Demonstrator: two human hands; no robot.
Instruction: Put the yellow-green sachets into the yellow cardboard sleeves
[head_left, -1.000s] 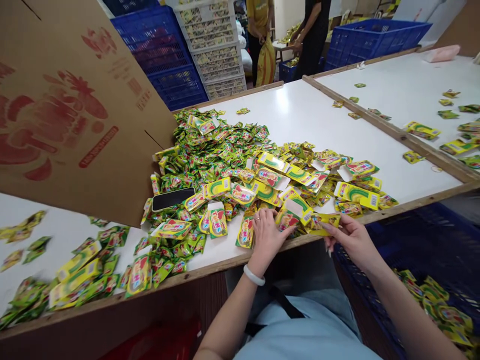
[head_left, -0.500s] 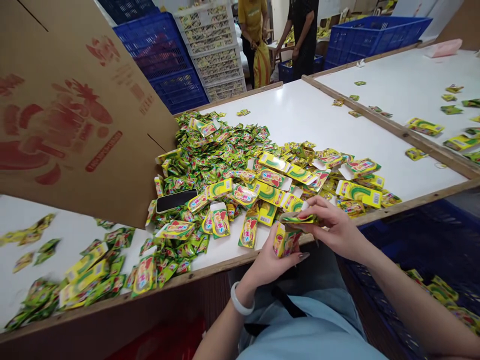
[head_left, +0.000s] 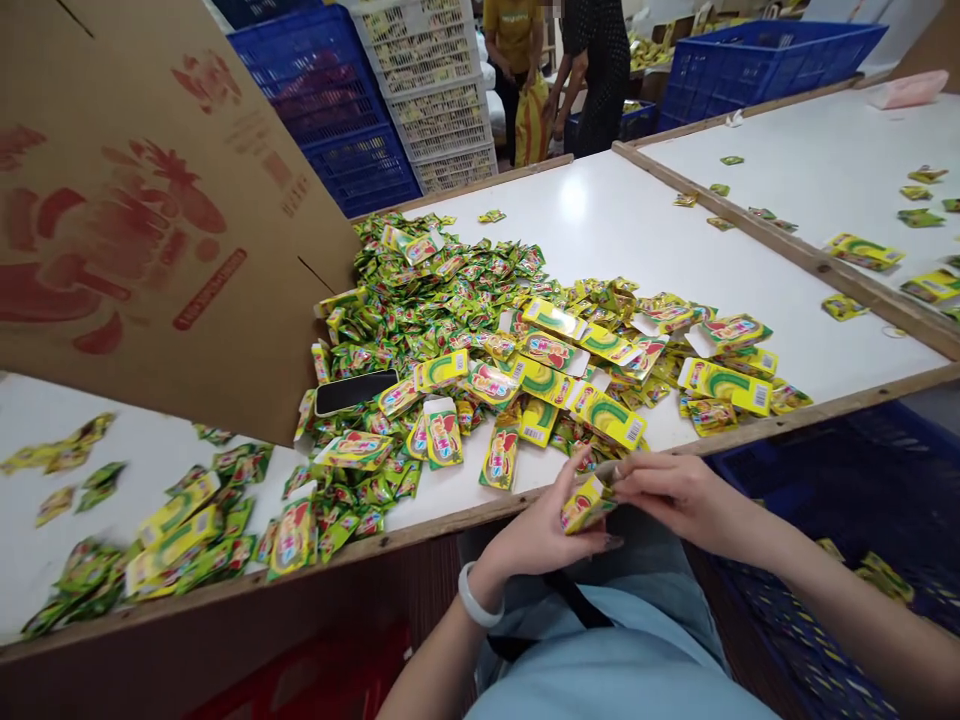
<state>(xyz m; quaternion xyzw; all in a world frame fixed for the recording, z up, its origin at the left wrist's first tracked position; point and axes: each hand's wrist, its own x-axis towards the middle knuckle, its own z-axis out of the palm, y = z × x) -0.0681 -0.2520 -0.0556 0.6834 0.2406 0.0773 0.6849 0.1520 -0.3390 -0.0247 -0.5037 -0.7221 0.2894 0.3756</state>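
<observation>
My left hand is closed around a small yellow and green candy box, held tilted just past the front edge of the table. At the box's upper end, the bent fingers of my right hand are pinched together on its greyish edge. Whether a sachet sits between those fingertips is hidden. Close beyond my hands lie several similar candy boxes, some with white flaps raised. A big heap of green candy sachets spreads behind them. On its near left side rests a black phone.
A large printed cardboard carton leans over the table's left side. Wooden strips edge and divide the white table. A blue crate stands below on my right. Stacked crates and two people are behind the table.
My hands and the box have moved slightly down, toward me. My right fingers, which held a green and grey piece above the box, are now lower, against its end.
</observation>
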